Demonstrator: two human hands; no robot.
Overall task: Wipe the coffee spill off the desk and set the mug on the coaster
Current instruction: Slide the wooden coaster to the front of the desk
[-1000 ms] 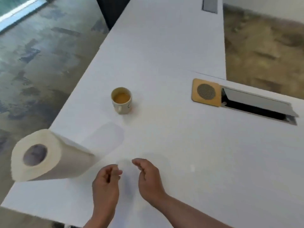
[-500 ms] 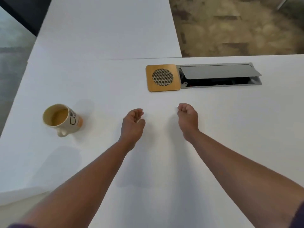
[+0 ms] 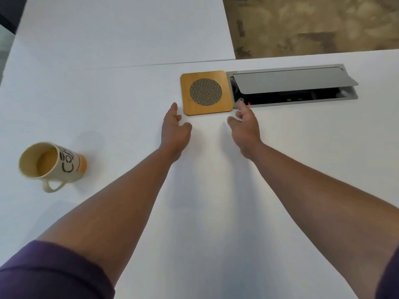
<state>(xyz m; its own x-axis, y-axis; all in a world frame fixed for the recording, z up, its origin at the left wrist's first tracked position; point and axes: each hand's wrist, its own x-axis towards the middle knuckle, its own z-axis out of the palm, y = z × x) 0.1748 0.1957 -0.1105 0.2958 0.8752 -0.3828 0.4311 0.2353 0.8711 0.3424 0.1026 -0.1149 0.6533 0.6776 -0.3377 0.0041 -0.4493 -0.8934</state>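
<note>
Left hand (image 3: 174, 130): spread, empty, just left of the coaster (image 3: 206, 92).
Right hand (image 3: 245, 124): spread, empty, at the coaster's right corner.
Mug (image 3: 51, 165): far left of both hands, on the white surface (image 3: 108, 100).

A grey cable hatch (image 3: 293, 83) sits open, mottled brown carpet (image 3: 313, 24) beyond.
</note>
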